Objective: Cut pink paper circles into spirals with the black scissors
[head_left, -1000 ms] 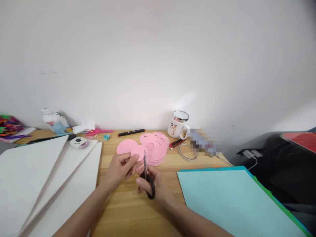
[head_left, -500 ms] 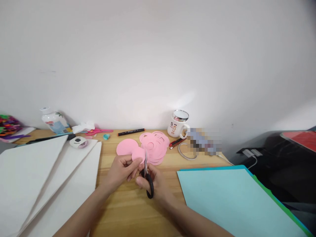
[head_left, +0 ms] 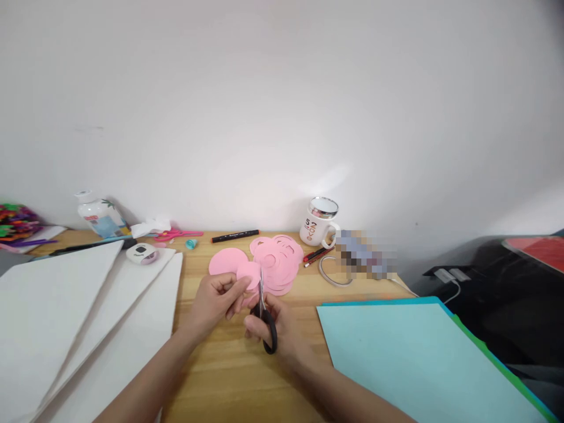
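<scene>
Between the thumb and fingers of my left hand (head_left: 220, 298) is a small round piece of pink paper (head_left: 247, 274). My right hand (head_left: 274, 323) is closed on a pair of scissors (head_left: 269, 332) with black handles, its blades pointing away from me along the right edge of that piece. Just behind, a heap of pink paper cut-outs (head_left: 279, 267) lies on the wooden table, some with holes in them. A larger pink paper disc (head_left: 228, 259) lies to the left of the heap, partly covered by the held piece.
White sheets (head_left: 88, 317) lie at left, with a white tape dispenser (head_left: 141, 254) on them. Along the wall stand a white bottle (head_left: 102, 214), pink scissors (head_left: 178, 234), a black marker (head_left: 235, 236) and a mug (head_left: 319, 222). Light blue sheets (head_left: 409, 352) lie at right.
The scissors' handles and my right hand have shifted slightly right. My left hand still holds the pink paper in nearly the same place. The whole view has moved a little.
</scene>
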Demonstrator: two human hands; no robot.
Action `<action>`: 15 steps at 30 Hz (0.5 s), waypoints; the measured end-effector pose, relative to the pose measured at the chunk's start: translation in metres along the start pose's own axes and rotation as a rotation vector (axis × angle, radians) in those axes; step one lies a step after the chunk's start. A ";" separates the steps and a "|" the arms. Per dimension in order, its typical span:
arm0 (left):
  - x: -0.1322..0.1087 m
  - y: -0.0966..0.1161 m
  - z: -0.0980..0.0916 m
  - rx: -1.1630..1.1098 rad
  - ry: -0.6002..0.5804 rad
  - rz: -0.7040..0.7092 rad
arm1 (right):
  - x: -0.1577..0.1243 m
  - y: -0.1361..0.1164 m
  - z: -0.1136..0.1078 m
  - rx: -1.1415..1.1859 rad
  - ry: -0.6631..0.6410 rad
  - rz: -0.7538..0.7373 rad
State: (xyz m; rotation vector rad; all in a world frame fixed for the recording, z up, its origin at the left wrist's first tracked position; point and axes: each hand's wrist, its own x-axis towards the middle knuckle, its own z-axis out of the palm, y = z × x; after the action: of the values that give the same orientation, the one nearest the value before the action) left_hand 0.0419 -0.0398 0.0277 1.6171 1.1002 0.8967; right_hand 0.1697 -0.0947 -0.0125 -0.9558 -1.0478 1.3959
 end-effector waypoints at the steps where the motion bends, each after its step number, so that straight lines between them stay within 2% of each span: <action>1: 0.000 0.001 0.000 0.004 0.009 0.004 | 0.000 0.000 0.000 0.002 -0.005 0.006; 15: 0.002 -0.001 -0.004 -0.068 0.106 0.028 | 0.001 0.002 0.001 -0.005 -0.034 0.064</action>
State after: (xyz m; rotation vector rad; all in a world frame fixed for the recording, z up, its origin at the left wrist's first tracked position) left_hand 0.0392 -0.0366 0.0281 1.5470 1.1099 1.0377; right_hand 0.1683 -0.0934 -0.0145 -0.9800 -1.0542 1.4673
